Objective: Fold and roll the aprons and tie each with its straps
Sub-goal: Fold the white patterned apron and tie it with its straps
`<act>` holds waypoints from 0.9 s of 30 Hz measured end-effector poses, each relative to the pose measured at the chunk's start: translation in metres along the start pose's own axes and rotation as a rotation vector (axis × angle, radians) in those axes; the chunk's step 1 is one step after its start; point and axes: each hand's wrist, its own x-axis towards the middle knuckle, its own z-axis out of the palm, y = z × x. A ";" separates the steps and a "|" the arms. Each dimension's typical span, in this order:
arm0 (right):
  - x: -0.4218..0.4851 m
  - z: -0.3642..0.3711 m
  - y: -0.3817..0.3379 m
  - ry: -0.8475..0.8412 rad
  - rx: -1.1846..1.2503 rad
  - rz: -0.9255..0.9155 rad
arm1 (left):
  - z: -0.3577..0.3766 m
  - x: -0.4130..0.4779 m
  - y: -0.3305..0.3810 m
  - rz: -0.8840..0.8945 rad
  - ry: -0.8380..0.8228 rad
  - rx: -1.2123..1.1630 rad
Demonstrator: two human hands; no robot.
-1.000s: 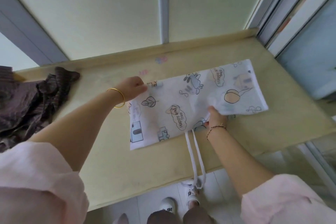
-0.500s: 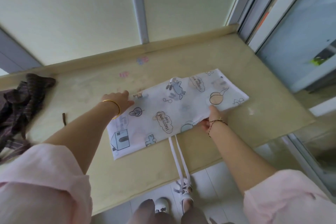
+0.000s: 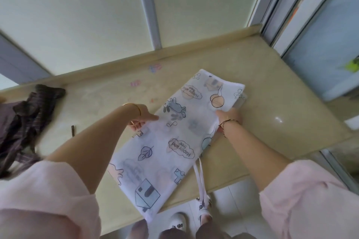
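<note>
Swinging round on the counter (image 3: 272, 93), the folded apron (image 3: 174, 141) now lies as a long strip running away from her on a slant. Its near end hangs over the front edge and its far end points towards the window corner. A moment ago it lay crosswise, its long side along the counter's front edge, so she has turned it roughly a quarter turn. The left hand (image 3: 142, 120) pinches the strip's left edge about halfway up, thumb on top and fingers curled beneath. The right hand (image 3: 231, 116) holds the right edge nearer the far end, its fingers tucked into the cloth, so both hands are closed on fabric rather than pressing it flat as before. The straps (image 3: 200, 178) used to dangle from the middle of the near side. They now drop off the counter from the strip's right edge, close to its near end. To my eye the folding looks finished and this turn lines the strip up for rolling, though no roll has started and the straps are untied. The dark cloth (image 3: 23, 122) heaped at the left end looks unmoved.
</note>
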 end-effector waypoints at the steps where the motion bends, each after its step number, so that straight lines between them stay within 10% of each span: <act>1: 0.000 -0.001 0.002 -0.011 -0.001 0.006 | -0.001 0.003 0.012 0.088 0.089 0.001; 9: 0.012 -0.010 0.000 -0.069 0.196 0.141 | 0.011 0.034 0.080 0.241 0.475 0.022; 22: 0.016 -0.023 0.009 0.078 -0.357 -0.009 | 0.016 0.047 0.086 0.237 0.524 0.235; 27: 0.006 -0.016 0.003 0.171 -0.225 0.041 | 0.008 0.046 0.080 0.290 0.483 0.099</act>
